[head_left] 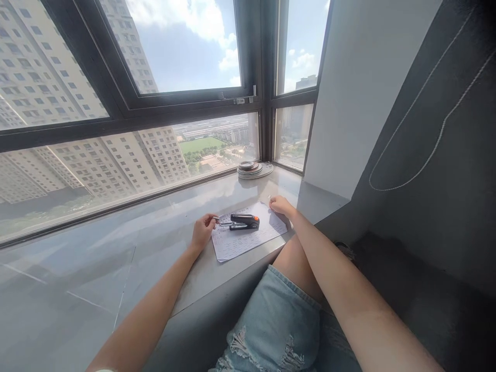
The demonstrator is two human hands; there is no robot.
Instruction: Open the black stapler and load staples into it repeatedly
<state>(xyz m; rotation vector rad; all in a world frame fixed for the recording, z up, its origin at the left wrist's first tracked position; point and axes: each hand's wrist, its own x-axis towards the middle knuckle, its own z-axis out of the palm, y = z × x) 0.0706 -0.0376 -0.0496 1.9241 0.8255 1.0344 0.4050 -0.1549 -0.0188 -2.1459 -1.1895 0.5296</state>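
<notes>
A black stapler (245,222) with an orange button lies on printed white sheets of paper (236,245). Its metal rail (225,224) sticks out on the left side. Right by the rail's end, my left hand (203,231) is closed in a pinch on a small thin grey piece, too small to name. Whether these fingertips also touch the rail, I cannot tell. My right hand (282,205) rests at the far right corner of the paper, its fingers closed. A tiny pale bit shows at those fingertips, not clear enough to name.
The paper lies on a glossy pale window sill (166,227), near its front edge. Stacked plates or coasters (253,169) stand in the window corner. My bent leg in denim shorts (275,320) is below the sill. A looped blind cord (411,181) hangs at right.
</notes>
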